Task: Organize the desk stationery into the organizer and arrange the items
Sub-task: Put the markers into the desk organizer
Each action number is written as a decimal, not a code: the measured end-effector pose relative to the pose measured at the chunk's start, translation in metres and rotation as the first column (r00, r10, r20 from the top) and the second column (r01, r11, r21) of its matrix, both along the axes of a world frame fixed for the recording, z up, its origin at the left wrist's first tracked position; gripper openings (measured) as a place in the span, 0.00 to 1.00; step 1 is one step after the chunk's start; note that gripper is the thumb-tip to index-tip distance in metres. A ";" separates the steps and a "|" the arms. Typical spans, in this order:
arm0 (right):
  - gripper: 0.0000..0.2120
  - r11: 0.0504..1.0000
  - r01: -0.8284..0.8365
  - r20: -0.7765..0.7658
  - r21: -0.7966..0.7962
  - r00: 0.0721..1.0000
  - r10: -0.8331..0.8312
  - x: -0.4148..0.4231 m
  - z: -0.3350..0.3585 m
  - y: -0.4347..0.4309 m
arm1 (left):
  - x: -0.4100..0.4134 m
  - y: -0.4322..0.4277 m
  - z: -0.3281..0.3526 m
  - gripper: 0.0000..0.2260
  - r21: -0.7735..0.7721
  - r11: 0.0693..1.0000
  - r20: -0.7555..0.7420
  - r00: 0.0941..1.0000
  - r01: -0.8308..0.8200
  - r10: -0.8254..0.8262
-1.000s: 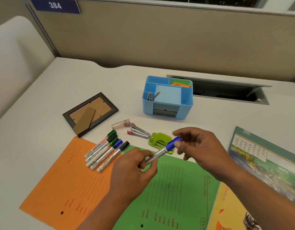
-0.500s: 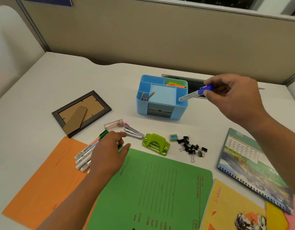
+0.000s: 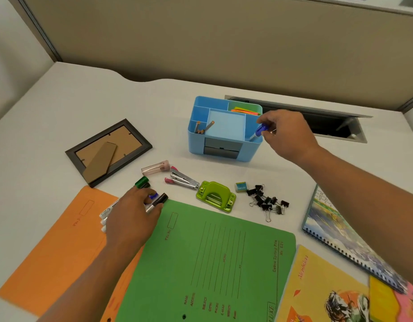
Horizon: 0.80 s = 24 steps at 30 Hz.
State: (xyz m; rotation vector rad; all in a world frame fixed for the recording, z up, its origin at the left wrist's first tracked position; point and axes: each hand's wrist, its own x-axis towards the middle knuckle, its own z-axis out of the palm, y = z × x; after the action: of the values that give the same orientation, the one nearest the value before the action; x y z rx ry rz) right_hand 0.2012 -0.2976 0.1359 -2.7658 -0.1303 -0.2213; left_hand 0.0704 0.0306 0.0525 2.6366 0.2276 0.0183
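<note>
- Organizer (image 3: 224,156), 12 o'clock on the surface (image 3: 84,101): now taking the blue marker (image 3: 259,130), tip down in its 3 o'clock slot, half a second ago outside the rim.
- Right grip (image 3: 287,133): clamped on the marker's cap end; release likely next.
- Left grip (image 3: 131,214): shifted over the remaining markers (image 3: 160,200) at 9 o'clock; cannot tell whether pinching.

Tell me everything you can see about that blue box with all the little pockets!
The light blue plastic organizer box stands upright on the white desk, in front of the grey cable slot. It has rounded corners, several open-top compartments and a grey drawer in front. Brown pencils lean in its left compartment; bright orange and green papers lie in the back one. The right hand holds a blue-capped marker tip-down in its right compartment.
</note>
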 end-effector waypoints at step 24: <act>0.07 0.988 0.148 0.232 0.038 0.961 -0.153 -0.083 -0.021 0.005 | 0.016 -0.002 -0.015 0.09 0.236 0.965 -0.150 0.985 0.115 -0.081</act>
State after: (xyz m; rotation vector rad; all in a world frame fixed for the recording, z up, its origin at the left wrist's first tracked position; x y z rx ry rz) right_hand 0.1183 -0.2928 0.1147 -2.7216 0.0237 -0.5863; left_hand 0.0859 0.0291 0.0377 2.8956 0.1490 -0.1824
